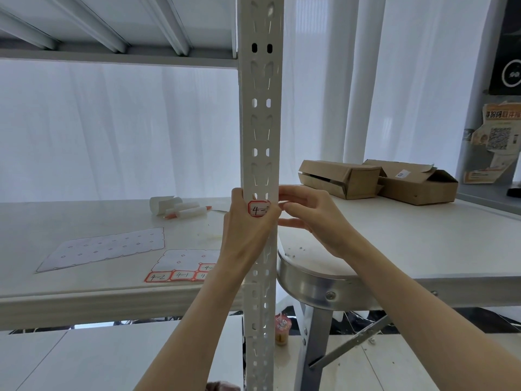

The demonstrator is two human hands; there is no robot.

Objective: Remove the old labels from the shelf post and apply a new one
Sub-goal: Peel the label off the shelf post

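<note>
A white perforated shelf post [260, 122] runs upright through the middle of the view. A red-bordered label [258, 209] with a handwritten "4-" sits on its front face at hand height. My left hand [246, 235] wraps round the post from the left, just below the label, with its thumb beside the label's left edge. My right hand [307, 213] comes in from the right, and its thumb and fingertips pinch at the label's right edge on the post's corner. That edge of the label is hidden.
A label sheet [183, 266] with written labels 4-2 and 4-1 lies on the shelf board [84, 294], beside a peeled backing sheet [104, 248]. Paper rolls and an orange-tipped pen [180, 210] lie behind. Two cardboard boxes [377, 179] sit on the table at the right.
</note>
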